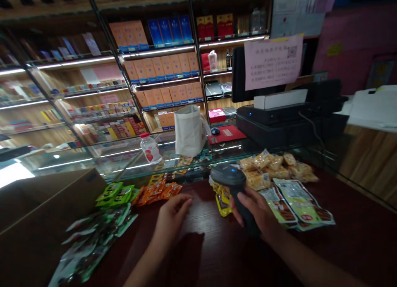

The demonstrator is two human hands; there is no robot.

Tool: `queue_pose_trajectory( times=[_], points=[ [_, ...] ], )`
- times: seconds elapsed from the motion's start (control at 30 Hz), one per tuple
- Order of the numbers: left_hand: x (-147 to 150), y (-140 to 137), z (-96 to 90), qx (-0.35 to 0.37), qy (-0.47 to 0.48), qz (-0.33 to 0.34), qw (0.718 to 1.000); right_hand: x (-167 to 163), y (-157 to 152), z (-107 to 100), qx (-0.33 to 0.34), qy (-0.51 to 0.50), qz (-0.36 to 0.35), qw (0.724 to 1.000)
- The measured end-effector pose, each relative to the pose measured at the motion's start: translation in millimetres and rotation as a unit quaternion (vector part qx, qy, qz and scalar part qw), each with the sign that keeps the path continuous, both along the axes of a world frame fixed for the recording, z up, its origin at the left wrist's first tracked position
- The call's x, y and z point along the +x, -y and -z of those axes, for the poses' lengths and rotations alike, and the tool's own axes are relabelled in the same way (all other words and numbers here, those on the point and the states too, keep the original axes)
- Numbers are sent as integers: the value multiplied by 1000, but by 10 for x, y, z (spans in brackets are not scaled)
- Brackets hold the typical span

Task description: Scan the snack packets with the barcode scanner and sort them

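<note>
My right hand (257, 208) is wrapped round the handle of a dark barcode scanner (229, 177), whose head shows a small blue light. Partly hidden behind the scanner is a yellow-edged snack packet (222, 200). My left hand (173, 214) hovers over the dark wooden counter (198, 245), fingers loosely curled in toward the thumb, with nothing visible in them. Closest to it on the left are small orange snack packets (158, 192). Green packets (116, 194) lie farther left, and larger clear-and-green bags (96, 241) lie below them.
A cardboard box (52, 208) stands at the left. Wrapped pastries (269, 167) and flat green snack packs (302, 202) lie on the right. A glass case behind bears a bottle (150, 149) and white bag (190, 132). A monitor (238, 76) stands beyond, before stocked shelves.
</note>
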State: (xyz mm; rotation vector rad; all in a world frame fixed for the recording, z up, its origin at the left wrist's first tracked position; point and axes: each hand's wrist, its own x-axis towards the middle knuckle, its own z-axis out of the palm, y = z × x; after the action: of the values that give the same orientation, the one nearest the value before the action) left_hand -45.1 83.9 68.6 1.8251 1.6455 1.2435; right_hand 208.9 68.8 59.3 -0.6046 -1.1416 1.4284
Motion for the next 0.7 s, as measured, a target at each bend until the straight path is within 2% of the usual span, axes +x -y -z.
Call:
queue_pose_trajectory(
  times=[0.07, 0.13, 0.23, 0.37, 0.47, 0.7],
  points=[
    [315, -158, 84, 31, -26, 68, 997, 137, -57, -117, 22, -24, 36, 999],
    [576, -347, 122, 58, -91, 90, 990, 255, -106, -209, 38, -45, 66, 996],
    [894, -637, 91, 41, -209, 43, 976, 366, -156, -286, 49, -76, 98, 991],
    [1231, -898, -10, -46, -330, -36, 942, 406, -183, -294, 51, -97, 109, 988],
    [1391, -1002, -27, -108, -353, -68, 927, 404, -185, -280, 53, -107, 105, 987],
    [1491, -1165, 67, -163, -314, -97, 930, 421, -172, -292, 54, -127, 98, 986]
  ],
)
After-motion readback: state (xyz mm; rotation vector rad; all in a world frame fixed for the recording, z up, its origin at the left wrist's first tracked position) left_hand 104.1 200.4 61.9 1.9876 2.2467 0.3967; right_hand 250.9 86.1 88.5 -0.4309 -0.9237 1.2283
